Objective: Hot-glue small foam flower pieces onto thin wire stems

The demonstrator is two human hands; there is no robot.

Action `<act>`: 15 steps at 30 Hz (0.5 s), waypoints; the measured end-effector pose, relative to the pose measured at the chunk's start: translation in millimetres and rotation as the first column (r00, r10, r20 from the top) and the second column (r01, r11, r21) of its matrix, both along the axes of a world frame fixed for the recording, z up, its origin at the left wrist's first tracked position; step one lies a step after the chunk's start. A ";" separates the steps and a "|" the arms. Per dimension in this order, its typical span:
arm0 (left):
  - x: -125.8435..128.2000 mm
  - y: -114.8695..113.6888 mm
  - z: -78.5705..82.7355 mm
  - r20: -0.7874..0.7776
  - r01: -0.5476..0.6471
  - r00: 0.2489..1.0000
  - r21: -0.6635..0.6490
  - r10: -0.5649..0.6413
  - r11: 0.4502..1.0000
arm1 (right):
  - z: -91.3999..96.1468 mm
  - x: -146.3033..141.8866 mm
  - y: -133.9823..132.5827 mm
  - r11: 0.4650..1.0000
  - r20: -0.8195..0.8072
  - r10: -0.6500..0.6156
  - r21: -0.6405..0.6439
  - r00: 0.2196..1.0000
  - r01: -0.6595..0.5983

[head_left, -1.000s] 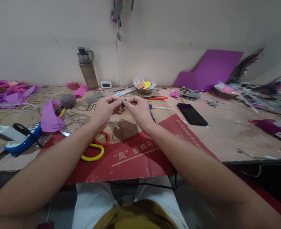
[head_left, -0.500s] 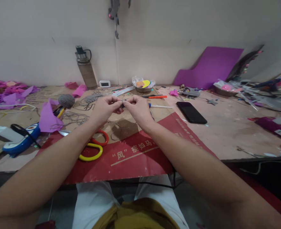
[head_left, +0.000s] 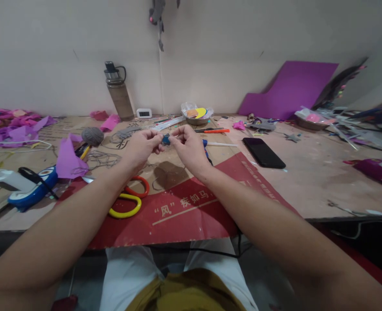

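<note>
Head view: we look forward and down across a table [head_left: 320, 185] to a pale wall [head_left: 210, 47]. Near the middle, the left hand [head_left: 143, 149] pinches a small blue piece [head_left: 166, 139] between curled fingertips, above the cardboard. The right hand [head_left: 192, 149] meets it from the other side, thumb at the piece's edge — whether those bent fingers grip it, we cannot tell.

Below, the forearms spread like an open V, leaving room between them over a red printed sheet [head_left: 184, 224] that reaches the table's front edge. Scissors [head_left: 126, 214] lie under the left forearm, handles toward us, so that side is tighter. Further left, near the same arm, sit a grey yarn ball [head_left: 93, 136] and loose strands.

Just beyond the right wrist, a white rod [head_left: 222, 144] points right. A black phone [head_left: 263, 153] lies well apart from that hand; between phone and front edge — the roomiest side — runs a wide stretch of tabletop.
</note>
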State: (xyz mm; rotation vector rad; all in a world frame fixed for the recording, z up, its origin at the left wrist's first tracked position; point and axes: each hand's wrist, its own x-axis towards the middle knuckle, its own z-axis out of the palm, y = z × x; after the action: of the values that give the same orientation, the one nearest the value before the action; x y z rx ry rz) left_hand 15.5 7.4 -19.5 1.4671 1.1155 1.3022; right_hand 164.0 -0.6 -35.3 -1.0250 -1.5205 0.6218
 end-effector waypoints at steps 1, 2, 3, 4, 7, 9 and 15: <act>0.3 -0.2 -0.1 0.000 -0.007 1.000 -0.005 0.007 1.000 | 0.0 0.2 0.7 1.000 -0.017 -0.009 -0.015 1.000 0.009; 0.7 -0.6 0.0 0.000 -0.011 1.000 -0.008 0.011 1.000 | 0.1 0.4 1.4 0.999 -0.026 -0.015 -0.032 1.000 0.014; 1.1 -1.0 0.0 -0.003 -0.012 1.000 -0.008 0.012 1.000 | 0.5 0.5 1.8 0.999 -0.031 -0.016 -0.049 0.999 0.015; 1.6 -1.5 0.0 -0.005 -0.010 1.000 -0.006 0.010 1.000 | 1.0 0.5 2.0 0.998 -0.034 -0.012 -0.063 0.999 0.010; 2.6 -3.2 0.6 -0.013 0.014 1.000 0.015 -0.014 1.000 | 2.9 -0.2 1.4 0.995 -0.054 0.045 -0.086 0.998 -0.050; 3.1 -4.7 1.6 -0.016 0.025 1.000 0.035 -0.024 0.999 | 3.6 -1.0 0.9 0.992 -0.075 0.088 -0.090 0.993 -0.094; 3.0 -7.1 6.4 0.093 0.120 0.989 -0.073 -0.113 0.990 | 2.1 0.5 2.8 0.986 -0.144 0.079 -0.133 0.986 -0.098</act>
State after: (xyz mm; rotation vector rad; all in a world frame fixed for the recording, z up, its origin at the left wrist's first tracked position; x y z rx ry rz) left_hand 18.6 0.3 -13.0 1.3830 0.9973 1.2170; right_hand 164.5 2.2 -33.2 -1.0020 -1.4216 0.8556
